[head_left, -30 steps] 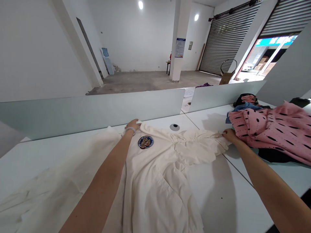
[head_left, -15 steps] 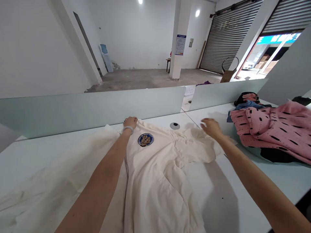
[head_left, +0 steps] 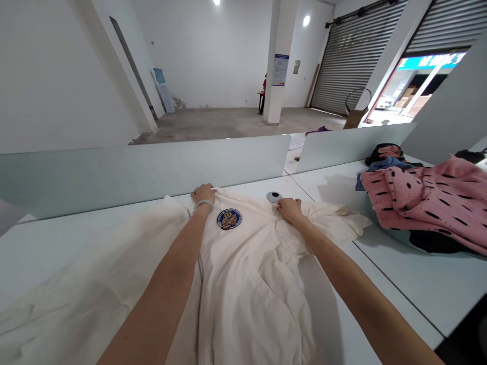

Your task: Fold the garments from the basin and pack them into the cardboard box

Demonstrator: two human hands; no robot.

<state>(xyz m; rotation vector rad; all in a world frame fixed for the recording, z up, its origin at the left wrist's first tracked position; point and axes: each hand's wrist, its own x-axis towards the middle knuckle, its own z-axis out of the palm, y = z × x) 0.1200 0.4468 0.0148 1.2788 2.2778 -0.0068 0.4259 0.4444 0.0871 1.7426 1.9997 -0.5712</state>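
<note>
— Head view: what lies there?
— Cream garment (head_left: pixel 239 268), spread on the white surface (head_left: pixel 325 190), badge (head_left: pixel 229 219) up.
— Grip?
— Left hand (head_left: pixel 203 194): fingers pinching its top edge. Right hand (head_left: pixel 290 210): at the sleeve (head_left: pixel 333 217), shoulder end; cannot tell whether its fingers hold cloth.

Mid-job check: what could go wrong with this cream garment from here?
The cream garment is bunched below the right hand, so creases could set in.
With the left hand at its upper edge, an uneven pull might skew the front and its round patch.
The sleeve end lies close to the pink cloth and could snag.
</note>
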